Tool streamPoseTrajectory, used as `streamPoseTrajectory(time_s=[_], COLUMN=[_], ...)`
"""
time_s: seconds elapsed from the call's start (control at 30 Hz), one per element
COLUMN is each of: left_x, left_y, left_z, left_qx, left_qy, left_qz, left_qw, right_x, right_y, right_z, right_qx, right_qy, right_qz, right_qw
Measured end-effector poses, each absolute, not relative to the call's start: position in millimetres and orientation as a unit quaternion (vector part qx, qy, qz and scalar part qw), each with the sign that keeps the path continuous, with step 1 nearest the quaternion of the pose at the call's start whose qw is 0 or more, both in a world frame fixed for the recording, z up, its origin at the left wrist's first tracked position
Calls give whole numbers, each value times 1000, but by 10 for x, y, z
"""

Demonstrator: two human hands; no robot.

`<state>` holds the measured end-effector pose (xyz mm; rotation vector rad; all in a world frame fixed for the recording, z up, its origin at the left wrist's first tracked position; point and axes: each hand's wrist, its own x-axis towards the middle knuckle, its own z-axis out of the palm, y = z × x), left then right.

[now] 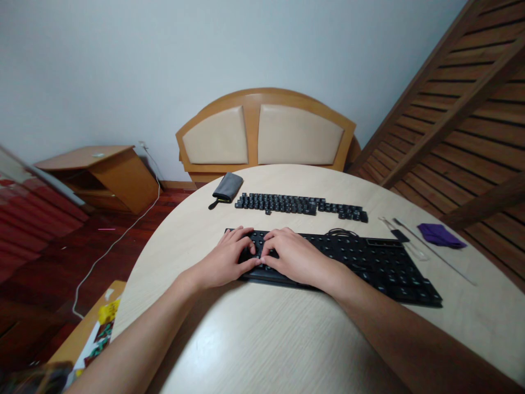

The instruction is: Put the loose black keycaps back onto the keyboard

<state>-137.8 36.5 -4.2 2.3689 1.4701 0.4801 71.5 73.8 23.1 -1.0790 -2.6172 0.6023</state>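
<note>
Head view
Table: a round, pale wood-grain table [262, 339] fills the lower half, with both forearms reaching in over it.
Keyboard: a black keyboard frame [361, 268] lies across the middle of the table, most of its keys stripped off toward the right end.
Left hand: the left hand [229, 257] rests palm down on the keyboard's left end, fingers curled onto the keys there; whether it grips anything I cannot tell.
Right hand: the right hand [291, 254] lies just beside the left, touching it at the fingertips, fingers bent down onto the same patch of keys; nothing visibly held.
Loose keycaps: rows of black keycaps [299, 205] are laid out behind the keyboard, apart from it.
Pouch: a grey pouch [227, 189] sits at the left end of the keycap rows.
Tools: a thin metal rod [435, 251] and a purple cloth [441, 235] lie to the right of the keyboard.
Beyond: a padded wooden headboard [264, 134] leans against the wall.
</note>
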Motion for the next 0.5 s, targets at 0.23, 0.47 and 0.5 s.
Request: streamPoseTrajectory(time_s=[0.23,0.47,0.5], left_x=[-1403,-1399,-1400], left_y=[377,352,347], left_z=[-106,-73,-73], left_qx=[822,821,821], left_qy=[515,524,527], left_qz=[182,151,143], left_qw=[161,168,168], right_x=[668,675,674], right_y=[677,717,734], right_z=[176,225,229], right_qx=[-380,-383,-388], right_qy=[-903,-901,-899], right_qz=[169,166,161], right_qw=[109,120,127])
